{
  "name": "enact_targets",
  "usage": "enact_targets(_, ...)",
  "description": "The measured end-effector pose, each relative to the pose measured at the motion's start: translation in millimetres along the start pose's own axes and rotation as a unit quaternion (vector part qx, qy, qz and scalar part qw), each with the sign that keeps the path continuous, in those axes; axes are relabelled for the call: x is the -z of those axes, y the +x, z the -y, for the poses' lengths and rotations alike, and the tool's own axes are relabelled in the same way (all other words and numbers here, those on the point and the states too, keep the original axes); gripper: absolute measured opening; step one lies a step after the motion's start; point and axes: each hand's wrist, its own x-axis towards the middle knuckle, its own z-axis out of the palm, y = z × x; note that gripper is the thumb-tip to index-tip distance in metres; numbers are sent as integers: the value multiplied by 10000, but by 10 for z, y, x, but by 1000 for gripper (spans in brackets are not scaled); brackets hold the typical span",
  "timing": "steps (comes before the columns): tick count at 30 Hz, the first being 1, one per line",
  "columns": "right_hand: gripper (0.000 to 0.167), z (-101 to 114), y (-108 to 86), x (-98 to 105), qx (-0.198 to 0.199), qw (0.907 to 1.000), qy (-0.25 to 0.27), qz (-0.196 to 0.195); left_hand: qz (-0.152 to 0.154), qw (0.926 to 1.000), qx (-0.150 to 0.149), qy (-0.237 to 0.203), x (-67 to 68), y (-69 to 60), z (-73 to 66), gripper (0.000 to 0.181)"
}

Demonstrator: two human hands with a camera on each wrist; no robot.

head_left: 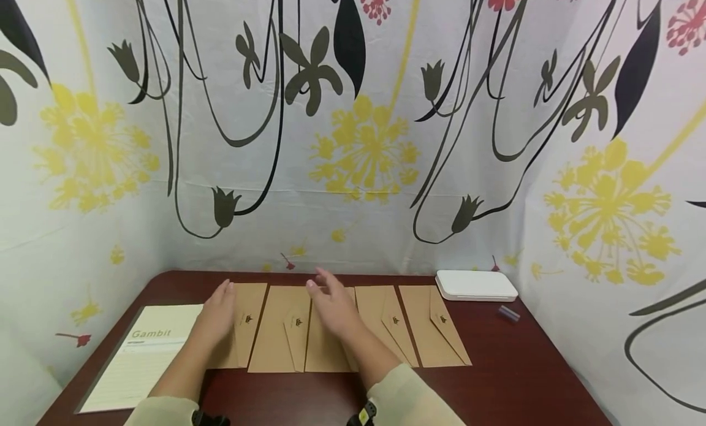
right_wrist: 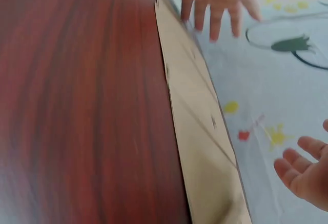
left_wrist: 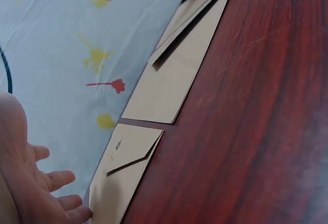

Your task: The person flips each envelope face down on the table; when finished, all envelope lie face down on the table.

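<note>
Several brown paper envelopes [head_left: 278, 328] with pointed flaps and small dark marks lie side by side in a row on the dark red table. My left hand [head_left: 216, 315] is over the left end of the row, fingers extended, by the notepad's edge. Above the middle envelopes is my right hand [head_left: 335, 306], fingers spread and slightly bent, holding nothing. In the left wrist view the left hand [left_wrist: 38, 178] has its fingers apart near an envelope [left_wrist: 128, 155]; whether it touches is unclear. The right wrist view shows the right hand [right_wrist: 307, 170] beside the envelope row [right_wrist: 192, 96].
A notepad [head_left: 146, 352] marked "Gambit" lies at the table's left. At the back right are a white flat case [head_left: 477, 285] and a small dark cylindrical item [head_left: 508, 314]. Patterned cloth [head_left: 364, 230] hangs behind the dark red table [head_left: 518, 371].
</note>
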Motion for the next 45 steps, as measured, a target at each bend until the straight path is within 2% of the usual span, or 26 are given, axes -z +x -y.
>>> enact_targets(4, 61, 86, -44, -204, -97, 9976, 630, 272, 88, 9996, -21, -264, 22, -34, 49, 86)
enact_targets(7, 57, 162, -75, -356, -188, 9916, 1158, 541, 66, 9996, 18, -268, 43, -64, 59, 86)
enact_targets(10, 58, 225, -95, -505, -273, 9806, 1773, 789, 73, 9996, 177, -200, 80, -99, 67, 87)
enact_targets(13, 61, 245, -106, -640, -466, 9698, 2230, 870, 66, 9993, 354, -142, 119, -128, 91, 89)
enact_targets(20, 63, 193, -112, -844, -1102, 9460, 2920, 877, 347, 9977, 547, -176, 195, -147, 106, 93)
enact_targets(25, 76, 202, -116, -915, -1460, 9326, 3152, 981, 501, 9968, 581, -213, 207, -152, 101, 93)
enact_targets(32, 69, 276, -129, -1032, -1615, 9288, 3146, 1109, 480, 9967, 648, -97, 230, -169, 154, 92)
enact_targets(41, 64, 301, -120, -1090, -1730, 9222, 3380, 735, 470, 9979, 427, 85, 230, -192, 155, 84)
enact_targets(45, 66, 312, -112, -1064, -1621, 9196, 3527, 605, 535, 9981, 266, 125, 209, -214, 112, 80)
